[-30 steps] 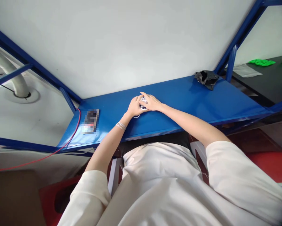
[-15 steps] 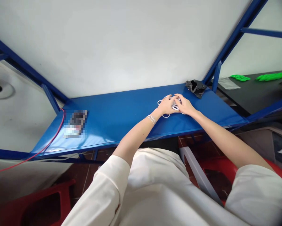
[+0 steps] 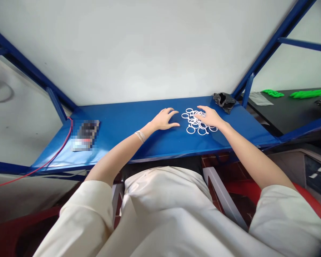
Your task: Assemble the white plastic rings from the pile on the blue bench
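Several white rings (image 3: pixel 190 129), each with a small nub, lie in a loose overlapping heap on the blue table (image 3: pixel 123 132). They look like curtain rings. My right hand (image 3: pixel 210 116) rests over the right side of the heap, fingers apart, and hides some of the rings; it grips none that I can see. To the left of the heap, my left hand (image 3: pixel 164 119) hovers at or just above the tabletop with its fingers spread, apart from the rings and holding nothing.
A crumpled black plastic bag (image 3: pixel 224 102) sits at the back right. On the left lie a pixelated item (image 3: pixel 85 135) and a red cable (image 3: pixel 55 155). Blue frame posts (image 3: pixel 247 89) bound the table. Green items (image 3: pixel 307 93) lie on a black table beyond, near another person's arm.
Both hands were together, cupped over the rings. Now my left hand has moved away to the left, and the rings lie spread out and uncovered, with my right hand still over their right side.
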`<state>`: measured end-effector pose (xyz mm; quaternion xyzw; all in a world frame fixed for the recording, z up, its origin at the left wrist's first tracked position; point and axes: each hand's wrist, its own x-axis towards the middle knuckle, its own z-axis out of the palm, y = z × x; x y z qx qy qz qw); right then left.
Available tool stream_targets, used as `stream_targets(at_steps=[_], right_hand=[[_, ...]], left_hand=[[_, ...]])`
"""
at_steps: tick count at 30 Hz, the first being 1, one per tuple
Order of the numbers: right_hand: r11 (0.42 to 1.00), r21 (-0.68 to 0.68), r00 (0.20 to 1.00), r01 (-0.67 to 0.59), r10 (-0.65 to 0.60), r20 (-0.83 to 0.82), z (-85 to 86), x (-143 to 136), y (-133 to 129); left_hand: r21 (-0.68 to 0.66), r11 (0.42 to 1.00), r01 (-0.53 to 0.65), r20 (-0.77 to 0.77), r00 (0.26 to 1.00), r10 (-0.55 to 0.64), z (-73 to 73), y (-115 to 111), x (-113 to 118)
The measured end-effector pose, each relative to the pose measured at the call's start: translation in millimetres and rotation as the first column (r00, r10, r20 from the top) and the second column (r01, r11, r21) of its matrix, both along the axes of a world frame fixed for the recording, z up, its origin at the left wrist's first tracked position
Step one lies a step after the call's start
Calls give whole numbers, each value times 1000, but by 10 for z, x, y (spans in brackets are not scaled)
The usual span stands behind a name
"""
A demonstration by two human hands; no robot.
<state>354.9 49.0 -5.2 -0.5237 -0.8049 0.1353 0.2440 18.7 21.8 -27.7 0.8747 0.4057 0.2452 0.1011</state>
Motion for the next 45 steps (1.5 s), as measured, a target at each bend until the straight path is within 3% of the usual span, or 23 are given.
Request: stream_targets(at_steps=[3, 6, 10, 13, 16, 20, 24, 28, 31, 34, 37, 40, 45], right_hand=[[992, 40, 990, -119, 116, 74, 46, -236, 109], [974, 22, 950, -225, 214, 228, 53, -537, 230], [984, -25, 934, -175, 174, 311, 92, -872, 327], [987, -56, 979, -153, 160, 129, 201, -1091, 308], [959, -166, 957, -229, 190, -221, 298, -1382, 211], [877, -330, 775, -349, 72, -628, 297, -1860, 63], [812, -413, 589, -411, -109, -800, 199, -2171, -12], [818, -434, 515, -378, -204, -833, 87, -2204, -66], [856, -408, 607, -317, -147, -781, 13, -2154, -93], [921, -283, 712, -268, -8, -702, -42, -2116, -106], [931, -232, 697, -282, 32, -716, -61, -2113, -129], [880, -294, 648, -373, 20, -761, -32, -2125, -183], [714, -435, 565, -549, -66, -823, 62, -2117, -293]], left_hand=[[92, 989, -120, 91, 990, 111, -94, -48, -364], [89, 969, -232, 189, 959, 212, -165, -36, -616], [37, 940, -340, 276, 907, 317, -166, -43, -729], [-7, 938, -347, 278, 900, 335, -134, -94, -683], [-9, 946, -324, 344, 887, 308, -111, -140, -590], [-28, 953, -300, 511, 815, 272, -119, -150, -507], [15, 943, -332, 516, 811, 277, -153, -114, -563], [44, 948, -315, 468, 845, 259, -173, -67, -679], [-24, 963, -270, 481, 841, 248, -146, -54, -717], [-105, 958, -267, 547, 789, 280, -65, -79, -698], [-182, 954, -239, 626, 720, 299, 41, -134, -645], [-330, 940, -81, 695, 653, 300, 121, -187, -588], [-528, 837, 145, 733, 575, 363, 171, -247, -524]])
